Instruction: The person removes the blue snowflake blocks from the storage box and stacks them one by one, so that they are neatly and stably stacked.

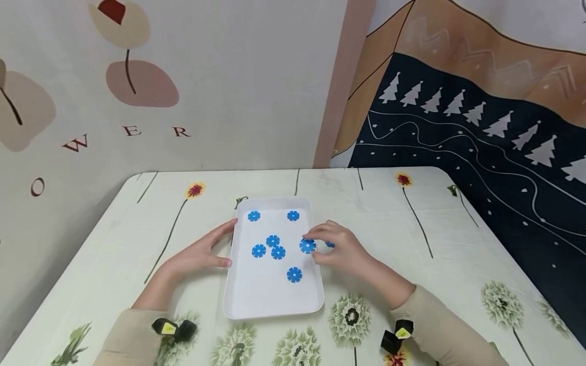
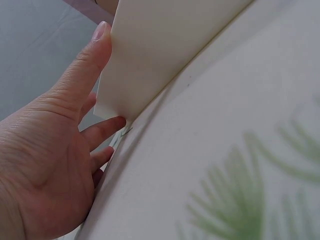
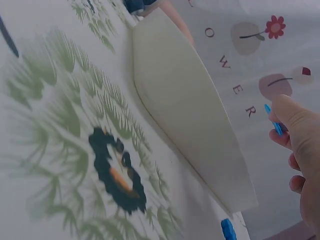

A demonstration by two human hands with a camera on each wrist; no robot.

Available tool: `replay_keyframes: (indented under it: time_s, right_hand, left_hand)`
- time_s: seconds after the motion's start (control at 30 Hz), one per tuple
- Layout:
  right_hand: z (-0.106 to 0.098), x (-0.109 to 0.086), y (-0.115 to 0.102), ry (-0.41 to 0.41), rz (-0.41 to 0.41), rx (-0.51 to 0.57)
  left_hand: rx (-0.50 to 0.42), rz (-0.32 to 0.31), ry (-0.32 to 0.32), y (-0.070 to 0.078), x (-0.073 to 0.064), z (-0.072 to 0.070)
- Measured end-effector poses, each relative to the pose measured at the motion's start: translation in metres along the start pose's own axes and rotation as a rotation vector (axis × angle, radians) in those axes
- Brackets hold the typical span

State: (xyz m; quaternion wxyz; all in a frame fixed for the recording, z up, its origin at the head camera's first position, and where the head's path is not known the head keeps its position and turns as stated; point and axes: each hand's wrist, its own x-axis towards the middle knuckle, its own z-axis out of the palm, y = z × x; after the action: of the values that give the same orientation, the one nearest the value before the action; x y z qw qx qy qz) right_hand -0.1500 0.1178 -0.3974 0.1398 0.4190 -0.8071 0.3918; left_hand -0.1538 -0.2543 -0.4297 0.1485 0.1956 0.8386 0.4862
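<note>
A white rectangular tray (image 1: 270, 300) lies on the table with several blue notched discs on its floor, among them one disc (image 1: 294, 275) near the front right. My left hand (image 1: 201, 254) rests against the tray's left side, thumb and fingers spread and fairly straight. In the left wrist view its thumb and fingertips meet the tray wall (image 2: 145, 55). Over the tray's right edge my right hand (image 1: 343, 249) pinches a blue notched disc (image 1: 308, 246) between thumb and fingers. The right wrist view shows this disc (image 3: 273, 120) edge-on, above the rim.
Another blue disc (image 1: 329, 244) lies on the table just outside the tray's right side, partly hidden by the right hand. The table (image 1: 375, 213) has a flower-printed cloth. Behind it stands a wall (image 1: 247, 101) with printed shapes and letters.
</note>
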Motion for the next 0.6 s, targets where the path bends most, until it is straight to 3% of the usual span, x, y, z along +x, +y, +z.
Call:
replay_keyframes:
  time_s: [0.6]
  right_hand:
    - [-0.023,-0.024,0.038,0.030,0.129,0.017]
  left_hand:
    - [0.013,-0.003,0.004,0.000,0.000,0.000]
